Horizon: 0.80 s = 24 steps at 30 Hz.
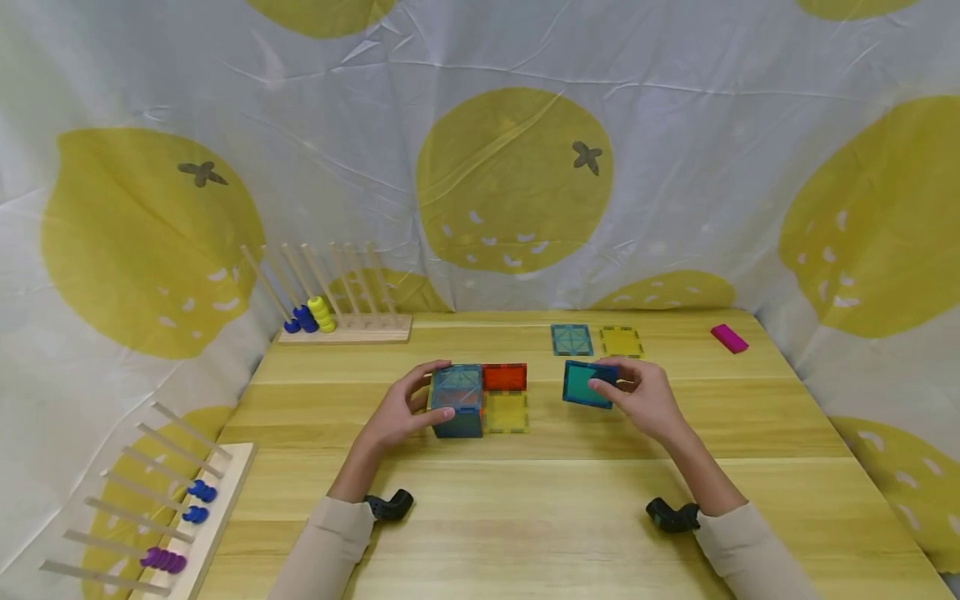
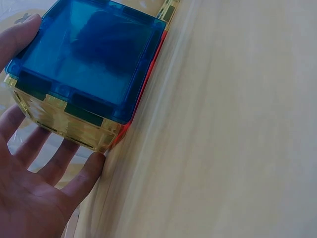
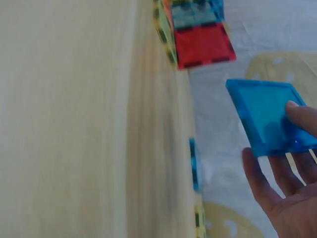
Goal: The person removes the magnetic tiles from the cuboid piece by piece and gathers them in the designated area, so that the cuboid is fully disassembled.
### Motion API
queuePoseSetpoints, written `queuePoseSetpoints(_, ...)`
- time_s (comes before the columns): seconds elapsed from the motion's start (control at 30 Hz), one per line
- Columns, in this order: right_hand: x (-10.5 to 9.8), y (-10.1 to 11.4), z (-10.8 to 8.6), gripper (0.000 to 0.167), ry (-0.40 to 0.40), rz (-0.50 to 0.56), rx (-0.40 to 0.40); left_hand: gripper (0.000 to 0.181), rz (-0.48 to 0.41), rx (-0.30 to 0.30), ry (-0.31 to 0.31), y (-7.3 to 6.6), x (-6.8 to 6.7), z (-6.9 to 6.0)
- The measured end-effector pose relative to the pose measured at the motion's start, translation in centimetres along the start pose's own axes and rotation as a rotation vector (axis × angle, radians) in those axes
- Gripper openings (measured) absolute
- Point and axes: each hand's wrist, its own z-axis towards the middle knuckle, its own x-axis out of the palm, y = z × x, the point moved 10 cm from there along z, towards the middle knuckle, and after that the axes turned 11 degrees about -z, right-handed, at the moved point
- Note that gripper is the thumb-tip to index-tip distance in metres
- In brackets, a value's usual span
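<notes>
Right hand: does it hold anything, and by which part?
The right hand pinches a translucent blue square tile by its right side, thumb on the face.

A pale wooden table (image 1: 555, 500) with grain running from side to side is carrying everything. Near its back left corner, a peg rack (image 1: 367, 335) is holding blue and yellow beads; along the left edge, a second rack (image 1: 217, 508) is bearing blue and purple ones. A tile cube (image 1: 459, 425) is standing near the middle, with a yellow tile (image 1: 507, 414) lying flat just beside it. Towards the back, a light-blue square (image 1: 572, 340) and a yellow square (image 1: 622, 342) are lying side by side, and a magenta block (image 1: 730, 338) is resting farther right.
</notes>
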Motion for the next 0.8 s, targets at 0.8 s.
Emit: queuePoseSetpoints(0.8,-11.1,-10.3,2.4,0.058,-0.158,-0.083,0.204,0.073,0.0,-0.001,0.001,-0.1,0.1,0.0)
